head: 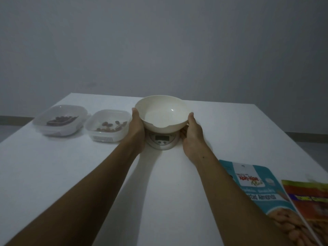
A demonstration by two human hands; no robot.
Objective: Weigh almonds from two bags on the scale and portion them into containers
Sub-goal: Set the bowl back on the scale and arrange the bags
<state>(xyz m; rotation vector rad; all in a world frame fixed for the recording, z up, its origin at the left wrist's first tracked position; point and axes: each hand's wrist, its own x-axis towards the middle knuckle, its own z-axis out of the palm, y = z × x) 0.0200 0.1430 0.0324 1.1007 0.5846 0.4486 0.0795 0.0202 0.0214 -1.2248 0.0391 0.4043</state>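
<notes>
Dim room, bare grey wall (159,41) behind. A white surface (88,174) runs back to it. The scale (162,140) sits mid-surface with its display facing the person; the digits are too dim to read. A white bowl (163,112) is over the scale, empty, with a small notch in its near rim. Cannot tell whether it rests on the platform or hangs just above it.

The left hand (137,124) clasps the bowl's left side, thumb up at the rim, fingers tucked under and out of sight. The right hand (192,133) mirrors it on the right side, thumb at the rim, fingers curled beneath. Both are clamped on the bowl.

Left of the scale are two clear containers side by side. The near container (108,126), just beside the left hand, holds a few almonds (110,125). The far container (60,119) holds a small darker heap. Right of the scale and closer to the person, a teal bag (255,189) lies flat. An orange bag (308,201) lies against its right edge, partly cut off by the frame.

Step in hand, as I judge it: seating the empty bowl on the scale. To do it well:
- Centre the bowl over the platform and set it level.
- Release both hands together so nothing leans on it.
- Keep wrists off the scale body and the display unobstructed.
- Zero the scale before any almonds go in.

An off-centre bowl would likely read false or tip when filled.
</notes>
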